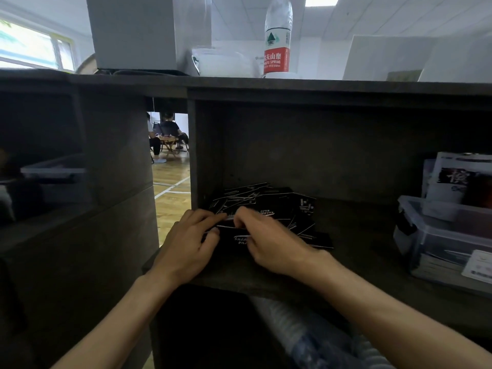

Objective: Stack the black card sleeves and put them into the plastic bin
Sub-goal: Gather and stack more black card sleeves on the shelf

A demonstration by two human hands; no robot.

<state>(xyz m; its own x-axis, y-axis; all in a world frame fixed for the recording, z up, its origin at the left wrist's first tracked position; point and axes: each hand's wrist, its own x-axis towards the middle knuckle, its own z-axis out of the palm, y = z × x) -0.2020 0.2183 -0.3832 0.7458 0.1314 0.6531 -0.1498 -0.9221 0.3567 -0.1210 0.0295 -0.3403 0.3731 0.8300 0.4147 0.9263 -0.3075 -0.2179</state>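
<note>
Black card sleeves (269, 209) lie scattered on shelf (372, 235), left hand (186, 241) and right hand (269, 238) fingers pinching near ones; square edges before moving to plastic bin (415, 235) at right.

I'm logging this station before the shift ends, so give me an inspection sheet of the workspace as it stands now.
Surface: dark wooden shelf inside a cubby.
Job's things: black card sleeves lie in a loose heap; plastic bin stands to the right, already holding papers.
Clutter: water bottle and white box on the top.
Grippers: left hand and right hand pinch sleeves at the heap's front.
Cables: nothing seen.
Surroundings: people seated beyond the gap.
</note>
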